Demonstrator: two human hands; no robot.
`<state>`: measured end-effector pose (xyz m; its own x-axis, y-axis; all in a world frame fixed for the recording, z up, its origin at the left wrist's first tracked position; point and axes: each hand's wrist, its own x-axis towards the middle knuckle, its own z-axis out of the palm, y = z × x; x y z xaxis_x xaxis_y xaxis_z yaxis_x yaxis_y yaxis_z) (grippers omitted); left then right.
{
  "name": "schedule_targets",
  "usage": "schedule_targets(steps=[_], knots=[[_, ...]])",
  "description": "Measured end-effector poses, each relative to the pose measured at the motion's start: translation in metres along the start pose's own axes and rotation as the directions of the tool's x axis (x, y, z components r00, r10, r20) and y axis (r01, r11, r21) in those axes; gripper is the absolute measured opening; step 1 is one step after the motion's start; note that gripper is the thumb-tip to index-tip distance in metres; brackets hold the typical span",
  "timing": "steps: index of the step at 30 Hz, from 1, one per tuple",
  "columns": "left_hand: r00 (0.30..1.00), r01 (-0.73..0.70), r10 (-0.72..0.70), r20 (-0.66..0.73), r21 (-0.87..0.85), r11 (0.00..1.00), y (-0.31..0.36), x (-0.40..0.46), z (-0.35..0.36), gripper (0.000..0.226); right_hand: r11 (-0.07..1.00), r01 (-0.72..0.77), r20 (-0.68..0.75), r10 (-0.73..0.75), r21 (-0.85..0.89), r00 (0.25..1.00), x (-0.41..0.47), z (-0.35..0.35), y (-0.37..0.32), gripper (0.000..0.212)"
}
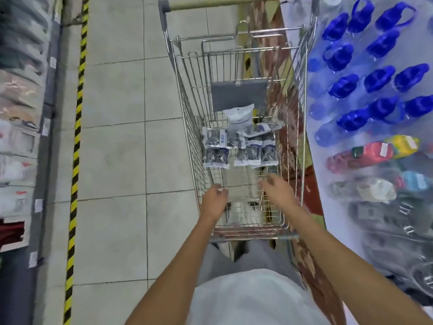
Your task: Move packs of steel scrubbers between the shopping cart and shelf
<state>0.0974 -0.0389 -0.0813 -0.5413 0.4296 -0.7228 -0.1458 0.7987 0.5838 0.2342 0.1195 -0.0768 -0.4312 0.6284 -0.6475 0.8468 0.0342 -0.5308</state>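
Both your hands are reaching down into the shopping cart (290,141) and neither has hold of anything. Your left hand (214,198) has its fingers loosely curled and empty, over the near left side of the basket. Your right hand (278,187) is a bit blurred, fingers relaxed and spread, also empty. The packs of steel scrubbers (241,146) are lying in a cluster on the cart floor just past both hands, not touching either. One white pack (240,114) leans up further back. A shelf of blue-capped bottles (375,73) sits off beyond your right hand.
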Motion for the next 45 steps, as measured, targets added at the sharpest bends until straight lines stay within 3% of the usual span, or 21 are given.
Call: schedule_targets(steps=[6, 11, 15, 18, 24, 30, 37, 40, 45], knots=[[0.948, 0.315, -0.288, 0.136, -0.286, 0.905, 0.024, 0.097, 0.005, 0.035, 0.942, -0.244, 0.058, 0.237, 0.231, 0.970, 0.112, -0.001, -0.019, 0.053], [0.909, 0.416, -0.373, 0.184, -0.396, 0.819, 0.022, 0.192, 0.014, 0.020, 0.868, -0.381, 0.049, 0.386, 0.320, 0.921, 0.192, 0.018, -0.005, 0.043], [0.871, 0.487, -0.406, 0.277, -0.601, 0.634, 0.020, 0.260, 0.023, 0.020, 0.848, -0.438, 0.046, 0.446, 0.298, 0.894, 0.243, 0.036, 0.014, 0.061], [0.864, 0.488, -0.384, 0.325, -0.729, 0.481, 0.023, 0.298, 0.026, 0.038, 0.834, -0.468, 0.066, 0.470, 0.291, 0.880, 0.271, 0.048, 0.025, 0.079], [0.839, 0.471, -0.414, 0.353, -0.852, 0.228, 0.023, 0.353, 0.033, 0.045, 0.765, -0.517, 0.101, 0.522, 0.384, 0.847, 0.317, 0.070, 0.034, 0.084], [0.817, 0.461, -0.502, 0.285, -0.845, 0.271, 0.023, 0.366, 0.041, 0.020, 0.704, -0.574, 0.178, 0.556, 0.418, 0.812, 0.329, 0.084, 0.041, 0.101], [0.847, 0.435, -0.476, 0.238, -0.825, 0.361, 0.023, 0.329, 0.032, 0.033, 0.643, -0.578, 0.254, 0.529, 0.503, 0.810, 0.273, 0.078, 0.051, 0.096], [0.873, 0.427, -0.425, 0.239, -0.794, 0.432, 0.024, 0.290, 0.029, 0.039, 0.612, -0.567, 0.219, 0.549, 0.552, 0.806, 0.224, 0.069, 0.055, 0.085], [0.918, 0.380, -0.305, 0.255, -0.787, 0.486, 0.033, 0.205, 0.013, 0.029, 0.619, -0.462, 0.122, 0.510, 0.634, 0.851, 0.137, 0.044, 0.053, 0.056]])
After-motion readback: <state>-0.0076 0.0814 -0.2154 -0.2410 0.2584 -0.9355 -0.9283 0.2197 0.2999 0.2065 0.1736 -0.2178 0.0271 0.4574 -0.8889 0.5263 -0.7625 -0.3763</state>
